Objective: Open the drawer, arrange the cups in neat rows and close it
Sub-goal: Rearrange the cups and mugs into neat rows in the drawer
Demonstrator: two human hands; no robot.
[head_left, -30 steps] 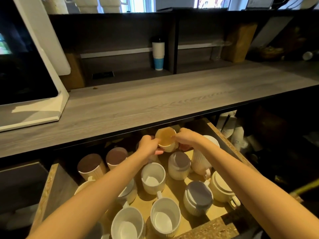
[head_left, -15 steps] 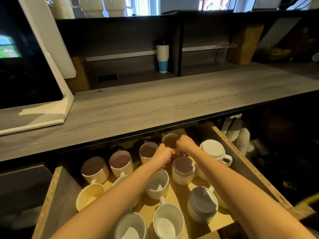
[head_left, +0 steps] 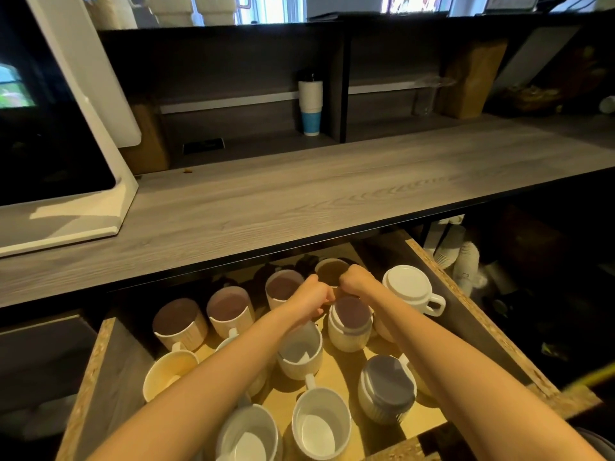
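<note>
The wooden drawer stands pulled out below the counter, holding several white ribbed mugs. Both hands reach to its back. My left hand and my right hand are closed around an upright mug at the back of the drawer, fourth in a back row with three other upright mugs. An upside-down mug sits to the right of it. Nearer me lie more mugs, some upright, some upside down, in loose order.
A grey wood counter overhangs the drawer's back. A white-framed screen stands on it at left. Stacked paper cups sit on a shelf behind. More paper cups lie in the dark space right of the drawer.
Both hands have carried the mug from above the drawer's middle down and back to the rear row. The upside-down mug at right now shows fully.
</note>
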